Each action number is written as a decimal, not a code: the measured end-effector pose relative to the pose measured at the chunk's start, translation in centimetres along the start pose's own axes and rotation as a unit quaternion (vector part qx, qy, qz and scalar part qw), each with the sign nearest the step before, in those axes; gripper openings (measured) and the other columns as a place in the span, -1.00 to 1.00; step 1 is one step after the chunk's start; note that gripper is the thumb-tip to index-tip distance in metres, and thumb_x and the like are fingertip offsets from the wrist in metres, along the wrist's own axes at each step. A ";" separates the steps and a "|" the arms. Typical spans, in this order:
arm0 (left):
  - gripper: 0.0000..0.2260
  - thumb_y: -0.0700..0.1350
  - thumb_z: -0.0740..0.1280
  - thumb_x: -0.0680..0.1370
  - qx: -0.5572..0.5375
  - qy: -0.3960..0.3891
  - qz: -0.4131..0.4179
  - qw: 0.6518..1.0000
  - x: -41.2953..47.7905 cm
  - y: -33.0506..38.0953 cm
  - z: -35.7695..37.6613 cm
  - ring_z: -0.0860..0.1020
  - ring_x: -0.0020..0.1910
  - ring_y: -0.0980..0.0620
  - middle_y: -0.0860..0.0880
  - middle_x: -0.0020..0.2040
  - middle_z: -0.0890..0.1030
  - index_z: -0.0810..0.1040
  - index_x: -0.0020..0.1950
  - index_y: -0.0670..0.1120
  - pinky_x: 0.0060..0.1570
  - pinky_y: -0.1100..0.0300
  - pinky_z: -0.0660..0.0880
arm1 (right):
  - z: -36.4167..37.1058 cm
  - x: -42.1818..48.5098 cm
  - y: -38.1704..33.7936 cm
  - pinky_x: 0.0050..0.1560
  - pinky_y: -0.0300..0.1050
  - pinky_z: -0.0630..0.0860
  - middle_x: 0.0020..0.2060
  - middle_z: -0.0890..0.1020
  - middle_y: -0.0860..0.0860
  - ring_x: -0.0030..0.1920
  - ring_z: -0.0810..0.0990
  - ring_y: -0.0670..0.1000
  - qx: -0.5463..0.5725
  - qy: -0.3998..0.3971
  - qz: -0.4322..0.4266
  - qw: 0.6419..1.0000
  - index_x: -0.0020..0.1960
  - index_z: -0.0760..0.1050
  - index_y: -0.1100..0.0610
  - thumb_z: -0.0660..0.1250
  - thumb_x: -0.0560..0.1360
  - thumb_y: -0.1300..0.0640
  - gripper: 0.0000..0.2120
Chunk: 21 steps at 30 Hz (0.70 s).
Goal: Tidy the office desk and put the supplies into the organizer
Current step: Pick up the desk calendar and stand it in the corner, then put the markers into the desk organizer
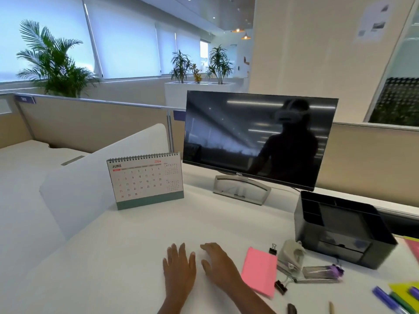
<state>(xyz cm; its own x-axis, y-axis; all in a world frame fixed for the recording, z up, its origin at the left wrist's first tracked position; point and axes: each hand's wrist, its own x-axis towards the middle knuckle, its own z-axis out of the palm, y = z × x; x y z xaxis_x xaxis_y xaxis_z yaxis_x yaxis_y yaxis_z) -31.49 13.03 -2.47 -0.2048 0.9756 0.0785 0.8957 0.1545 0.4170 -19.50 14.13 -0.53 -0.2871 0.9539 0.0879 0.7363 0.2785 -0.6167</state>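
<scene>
— Where is the organizer placed?
— The black organizer (305, 225) is set on the white desk (113, 257) at the right, below the right corner of the monitor (256, 137). What lies in its compartments cannot be made out.

— And the supplies?
— They are scattered just in front of it and to its left. A grey stapler (292, 252) is seen near its front left corner, with a clear purple stapler (322, 271) beside that. A pink notepad (259, 269) is laid flat further left, one binder clip (273, 248) at its top corner and another clip (280, 287) near its bottom corner. Markers (385, 299) are seen at the lower right edge, by a yellow sheet (405, 288).

— How are the hands held?
— The left hand (179, 267) and the right hand (218, 266) are laid palm down on the desk, side by side, left of the notepad. Fingers are stretched out and nothing is held.

— What is found beyond?
— A June desk calendar (146, 180) is stood left of the monitor.
</scene>
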 end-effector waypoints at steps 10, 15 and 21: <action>-0.53 0.02 -0.08 0.60 -0.081 0.017 0.152 0.985 -8.9 11.0 2.6 0.61 0.05 -0.17 -0.16 0.03 0.65 0.61 0.00 -0.11 0.03 0.09 0.51 | -8.5 -13.6 8.0 0.19 -0.57 0.11 0.17 0.49 -0.08 0.21 0.34 -0.23 -0.003 0.172 0.031 0.985 0.17 0.50 0.06 -0.02 0.44 0.02 -0.56; -0.58 0.00 -0.09 0.59 -0.020 -0.029 0.234 0.972 -13.0 15.4 4.6 0.58 0.10 -0.12 -0.11 0.05 0.65 0.56 0.02 -0.04 0.14 0.20 0.38 | -12.0 -20.0 12.5 0.18 -0.52 0.14 0.10 0.50 -0.09 0.16 0.41 -0.18 -0.031 0.212 0.093 0.972 0.15 0.51 0.07 0.15 0.50 0.23 -0.71; -0.72 -0.03 -0.10 0.57 -0.058 -0.048 0.266 0.961 -16.8 19.8 6.4 0.65 -0.02 -0.03 -0.03 -0.01 0.66 0.38 0.05 0.03 -0.18 0.17 0.58 | -13.4 -25.7 17.3 0.16 -0.53 0.07 0.23 0.39 -0.10 0.32 0.32 -0.13 -0.041 0.214 0.148 0.965 0.23 0.42 0.02 0.16 0.53 0.25 -0.69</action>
<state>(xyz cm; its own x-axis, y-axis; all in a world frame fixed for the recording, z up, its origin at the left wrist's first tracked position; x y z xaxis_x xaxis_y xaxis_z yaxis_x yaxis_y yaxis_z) -7.82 0.67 -1.33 0.3130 0.9221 0.2274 0.8119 -0.3840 0.4397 8.78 -4.07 -2.99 0.2091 0.9472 0.2431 0.7980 -0.0216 -0.6022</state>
